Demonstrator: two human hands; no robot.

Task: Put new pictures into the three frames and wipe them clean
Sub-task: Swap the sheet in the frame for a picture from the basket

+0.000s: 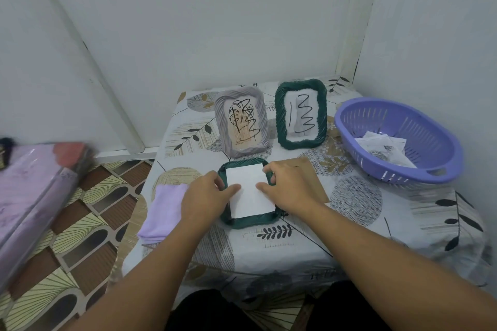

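I am pressing a white sheet into the back of a green frame that is lying face down on the table, right in front of me. My left hand is resting on the frame's left edge with its thumb reaching over onto the paper, and my right hand is doing the same from the right, its fingers curling over the frame's upper right corner. Neither hand is clamping anything; both are lying on frame and paper, set apart with the sheet between them.

The sheet is sitting slightly askew in the opening, so I am judging that if I am pushing unevenly, a corner could be creasing or riding up over the rim instead of dropping in. Too much thumb pressure could also be smudging or buckling the paper.

Just to the right, partly under my right hand, a brown backing board is lying flat; closing it over a crooked sheet would be locking the tilt in.

Behind, a grey frame and a second green frame are standing upright with scribbled glass, near enough that a careless lift of my hands could be tipping them. A lilac cloth is hanging partly off the table's left edge and could be sliding off. A purple basket with more pictures is sitting at the far right.
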